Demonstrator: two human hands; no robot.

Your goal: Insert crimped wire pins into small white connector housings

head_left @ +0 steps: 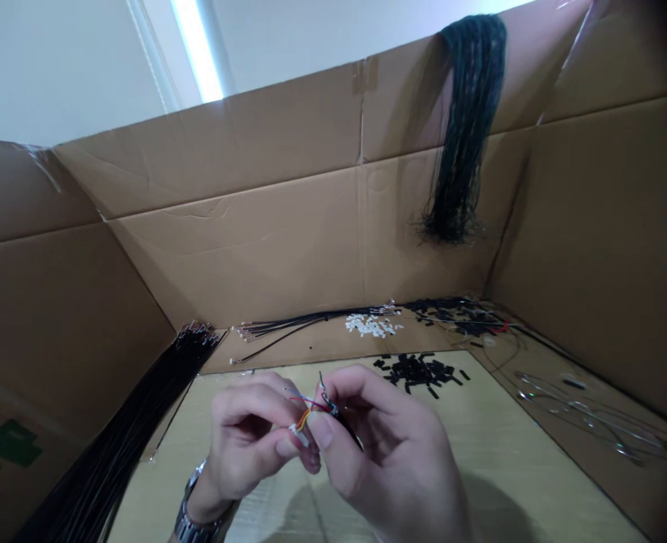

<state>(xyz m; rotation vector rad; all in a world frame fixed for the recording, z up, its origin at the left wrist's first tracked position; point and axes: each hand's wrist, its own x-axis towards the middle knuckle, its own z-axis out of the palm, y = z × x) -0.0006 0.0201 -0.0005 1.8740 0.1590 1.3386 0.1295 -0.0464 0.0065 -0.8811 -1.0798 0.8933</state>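
My left hand (pixel 257 434), with a metal watch at the wrist, pinches a small white connector (pixel 299 434) between thumb and fingers. Yellow, orange and red wires (pixel 306 415) come out of the connector toward my right hand (pixel 387 437). Between its thumb and forefinger, that hand grips a black cable (pixel 344 424) where the thin coloured wires fan out of the sheath. Some loose wire ends, one blue and one black, stick up between the two hands. The fingers hide part of the connector and most of the cable.
Cardboard walls surround the table board (pixel 514 452). Black tube pieces (pixel 420 371) and white connectors (pixel 370 325) lie in piles beyond my hands. Long black cables (pixel 141 422) run along the left. A dark wire bundle (pixel 469 128) hangs over the back wall. Thin metal wires (pixel 593 422) lie right.
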